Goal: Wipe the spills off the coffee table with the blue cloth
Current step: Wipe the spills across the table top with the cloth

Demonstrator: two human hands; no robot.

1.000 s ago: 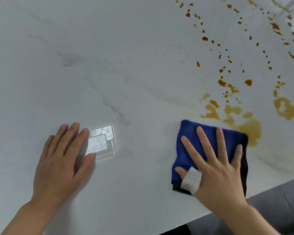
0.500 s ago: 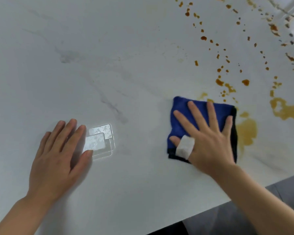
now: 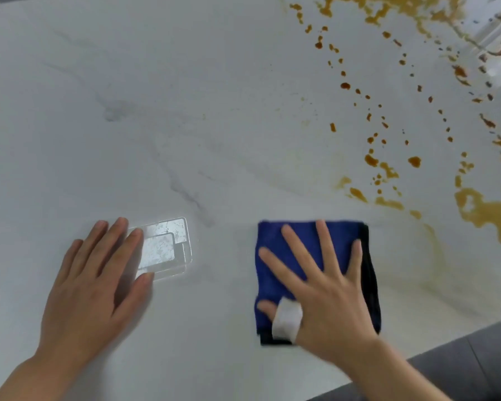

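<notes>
1. The right hand (image 3: pixel 324 287) presses flat, fingers spread, on the folded blue cloth (image 3: pixel 301 241) near the coffee table's (image 3: pixel 185 111) front edge.
2. The brown spills (image 3: pixel 486 212) lie ahead and to the right of it, nearer this hand.
3. The left hand (image 3: pixel 96 285) rests flat, holding nothing.

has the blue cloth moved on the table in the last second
Yes. The blue cloth has slid back toward the near table edge under the right hand. It covered the orange spill half a second ago; now only a faint smear lies between them.
</notes>
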